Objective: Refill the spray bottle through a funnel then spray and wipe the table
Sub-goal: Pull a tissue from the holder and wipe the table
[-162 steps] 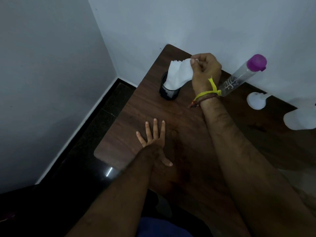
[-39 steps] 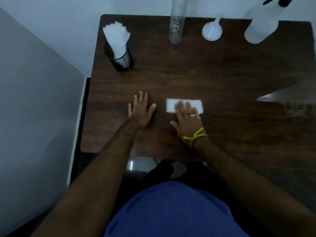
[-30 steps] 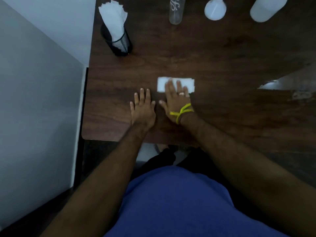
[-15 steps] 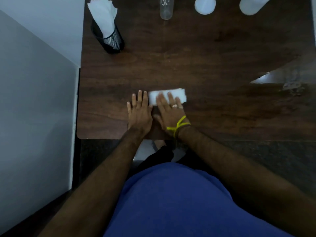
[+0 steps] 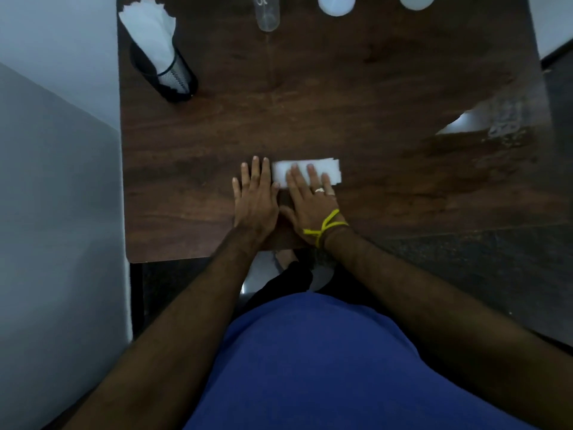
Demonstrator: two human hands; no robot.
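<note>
Folded tissue (image 5: pixel 305 172) on the table (image 5: pixel 356 97), slid left over the last second to just beside the flat, empty left hand (image 5: pixel 255 197), pressed under the straight fingers of the right hand (image 5: pixel 310 206), so wiping under way, probably late in the task.

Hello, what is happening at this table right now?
A person is wiping a dark wooden table. The right hand presses a folded white tissue flat with straight fingers, while the left hand rests flat beside it. A black mesh holder with more tissues stands at the far left corner.
</note>
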